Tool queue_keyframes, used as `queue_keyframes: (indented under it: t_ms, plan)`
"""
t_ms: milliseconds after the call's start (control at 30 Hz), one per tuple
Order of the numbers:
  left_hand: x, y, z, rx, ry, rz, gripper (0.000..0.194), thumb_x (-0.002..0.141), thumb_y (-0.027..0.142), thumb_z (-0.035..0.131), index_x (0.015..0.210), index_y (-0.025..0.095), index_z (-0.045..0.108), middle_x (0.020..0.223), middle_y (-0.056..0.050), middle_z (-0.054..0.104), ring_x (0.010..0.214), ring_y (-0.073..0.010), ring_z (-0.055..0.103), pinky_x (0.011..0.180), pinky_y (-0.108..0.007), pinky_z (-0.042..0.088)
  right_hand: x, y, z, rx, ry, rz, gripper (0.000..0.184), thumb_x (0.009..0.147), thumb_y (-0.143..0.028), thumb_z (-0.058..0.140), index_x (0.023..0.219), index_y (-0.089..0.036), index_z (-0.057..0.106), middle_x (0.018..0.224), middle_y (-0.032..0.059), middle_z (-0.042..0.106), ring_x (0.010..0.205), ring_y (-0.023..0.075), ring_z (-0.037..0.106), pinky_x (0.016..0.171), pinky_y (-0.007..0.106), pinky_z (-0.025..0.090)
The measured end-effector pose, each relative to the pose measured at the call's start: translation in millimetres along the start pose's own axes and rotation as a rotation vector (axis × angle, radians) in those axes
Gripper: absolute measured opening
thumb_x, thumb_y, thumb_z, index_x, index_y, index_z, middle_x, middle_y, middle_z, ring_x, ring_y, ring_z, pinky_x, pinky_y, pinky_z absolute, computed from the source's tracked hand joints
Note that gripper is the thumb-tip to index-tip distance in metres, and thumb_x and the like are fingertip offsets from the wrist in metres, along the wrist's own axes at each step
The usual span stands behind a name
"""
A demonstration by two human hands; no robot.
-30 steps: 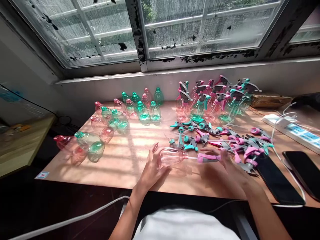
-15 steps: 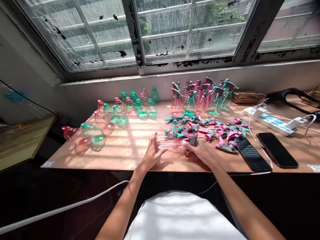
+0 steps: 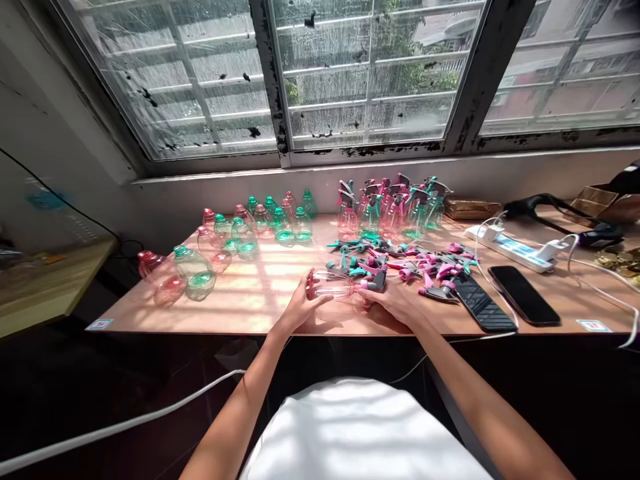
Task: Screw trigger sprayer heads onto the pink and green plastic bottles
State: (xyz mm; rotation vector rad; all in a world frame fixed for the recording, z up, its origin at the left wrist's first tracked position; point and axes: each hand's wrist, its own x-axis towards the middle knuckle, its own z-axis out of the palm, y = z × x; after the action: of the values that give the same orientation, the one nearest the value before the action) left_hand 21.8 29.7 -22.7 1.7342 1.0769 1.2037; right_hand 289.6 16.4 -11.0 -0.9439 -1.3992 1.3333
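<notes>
A clear pink spray bottle (image 3: 336, 285) lies on its side just above the wooden table (image 3: 260, 303). My left hand (image 3: 300, 305) is wrapped round its base. My right hand (image 3: 387, 302) grips the pink and grey trigger head (image 3: 376, 283) seated at the bottle's neck. Loose trigger heads (image 3: 425, 265) in pink and teal lie just beyond my right hand.
Several empty pink and green bottles (image 3: 235, 233) stand and lie at the left. Finished spray bottles (image 3: 390, 210) stand at the back by the wall. Two dark phones (image 3: 523, 293) and a white power strip (image 3: 510, 248) with cables lie at the right.
My right hand has pushed the trigger head's tube into the bottle and brought the head onto its neck. The view has pulled back and risen, showing more window.
</notes>
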Motion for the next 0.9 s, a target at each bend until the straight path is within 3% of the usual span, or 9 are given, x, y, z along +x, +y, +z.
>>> queue_keyframes:
  t_ms: [233,367,467,567,667,733,833,900]
  plan:
    - [-3.3,-3.8,11.9,-0.101,0.024,-0.038,0.042,0.102,0.03,0.072,0.141,0.02,0.062,0.147,-0.012,0.063,0.124,-0.032,0.069,0.101,-0.055,0.061,-6.4,-7.1,2.3,-0.024,0.003,-0.03,0.036,0.084,-0.051,0.085,0.071,-0.022,0.068,0.064,-0.0006,0.07,0.061,0.019,0.064,0.066,0.034,0.055]
    - [-3.2,0.0,14.6,-0.126,-0.009,-0.043,0.045,0.101,0.029,0.073,0.143,0.021,0.06,0.153,-0.012,0.059,0.13,-0.0343,0.065,0.106,-0.058,0.058,-7.3,-6.3,5.2,0.003,0.065,-0.039,0.036,0.081,-0.054,0.088,0.092,-0.024,0.073,0.061,-0.0038,0.068,0.056,0.0182,0.062,0.059,0.032,0.054]
    - [-4.3,3.1,15.3,-0.145,-0.047,-0.06,0.051,0.1,0.027,0.075,0.147,0.022,0.058,0.154,-0.013,0.058,0.132,-0.0355,0.064,0.107,-0.06,0.056,-6.3,-1.3,7.6,0.034,0.091,-0.023,0.043,0.078,-0.063,0.087,0.087,-0.024,0.071,0.058,-0.0039,0.065,0.053,0.019,0.062,0.055,0.034,0.055]
    - [-7.4,4.9,14.8,-0.166,-0.076,-0.102,0.082,0.089,0.026,0.085,0.159,0.028,0.043,0.149,-0.013,0.063,0.13,-0.0344,0.067,0.111,-0.059,0.055,-6.2,5.6,9.1,0.051,0.124,-0.008,0.048,0.077,-0.067,0.086,0.079,-0.023,0.069,0.058,-0.002,0.066,0.052,0.0195,0.063,0.053,0.034,0.054]
    - [-10.6,6.1,12.0,-0.189,-0.077,-0.15,0.113,0.078,0.029,0.091,0.169,0.035,0.023,0.159,-0.013,0.056,0.141,-0.0341,0.061,0.118,-0.052,0.051,-8.0,10.8,10.1,0.061,0.175,-0.004,0.049,0.074,-0.065,0.09,0.087,-0.021,0.071,0.06,-0.0013,0.069,0.053,0.0191,0.064,0.055,0.033,0.054]
    - [-11.6,6.8,8.6,-0.194,-0.075,-0.185,0.107,0.082,0.035,0.088,0.169,0.034,0.024,0.163,-0.014,0.053,0.148,-0.0361,0.055,0.121,-0.054,0.048,-9.1,12.4,10.7,0.065,0.194,0.002,0.05,0.072,-0.062,0.093,0.092,-0.021,0.072,0.059,-0.0012,0.07,0.053,0.0196,0.064,0.055,0.033,0.054]
    - [-11.1,6.9,3.1,-0.192,-0.093,-0.229,0.088,0.087,0.042,0.083,0.164,0.031,0.041,0.154,-0.016,0.063,0.146,-0.0389,0.058,0.12,-0.057,0.05,-9.1,13.5,11.1,0.062,0.21,0.012,0.05,0.072,-0.059,0.093,0.098,-0.021,0.074,0.06,-0.0013,0.071,0.053,0.0206,0.066,0.056,0.033,0.055]
    - [-10.6,5.8,1.2,-0.195,-0.105,-0.242,0.088,0.086,0.042,0.085,0.163,0.032,0.043,0.155,-0.015,0.064,0.145,-0.0392,0.059,0.118,-0.055,0.052,-8.4,14.6,10.5,0.057,0.221,0.022,0.049,0.073,-0.059,0.093,0.098,-0.021,0.074,0.061,-0.0015,0.072,0.053,0.0212,0.066,0.056,0.034,0.055]
